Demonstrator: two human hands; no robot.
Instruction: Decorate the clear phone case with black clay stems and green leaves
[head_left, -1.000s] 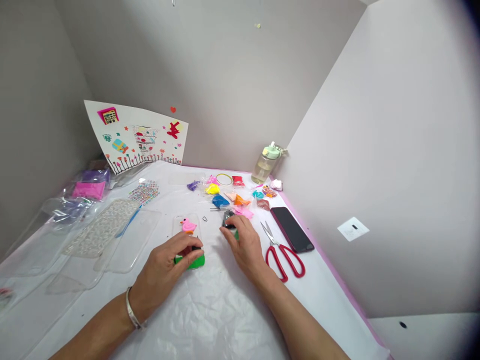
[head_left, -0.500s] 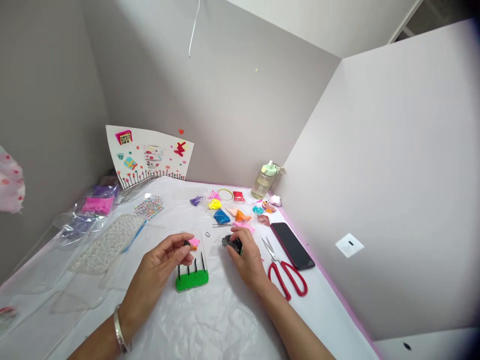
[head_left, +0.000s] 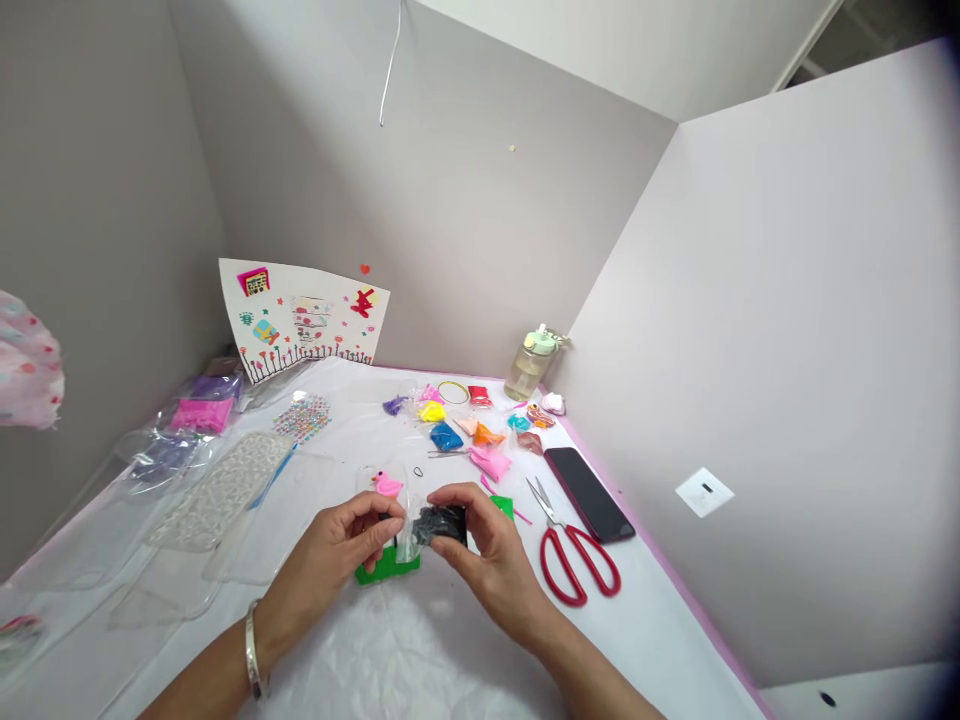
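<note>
Both hands have drawn together since the earlier frame, and a clear plastic bag of black clay (head_left: pixel 439 525) now sits between them.

Right hand (head_left: pixel 487 560): fingers closed around the bag, thumb on top, gripping it firmly.

Left hand (head_left: pixel 330 560): fingers curled and narrow, tips against the bag's clear edge; whether they pinch it or only touch it cannot be told. Silver bangle (head_left: pixel 253 662) on the wrist.

Directly below the hands: a clear phone case (head_left: pixel 365 485), mostly hidden, bearing a pink clay bird (head_left: pixel 388 486) and a strip of green clay (head_left: pixel 386 567) at its lower end, partly covered by the bag and left hand.

Just right of the right hand: a green clay scrap (head_left: pixel 502 507), a bag of pink clay (head_left: pixel 490 462), red-handled scissors (head_left: pixel 577 565) and a dark smartphone (head_left: pixel 589 495).

Farther along the bench (head_left: pixel 645 590): small packets of blue, yellow, orange and red clay, and a plastic water bottle (head_left: pixel 530 367) with a green lid.

Left side: a sheet of rhinestone stickers (head_left: pixel 302 417), a bag of magenta clay (head_left: pixel 202 415) and more clear cases. Against the back wall leans a decorated paper card (head_left: pixel 304 320).
</note>
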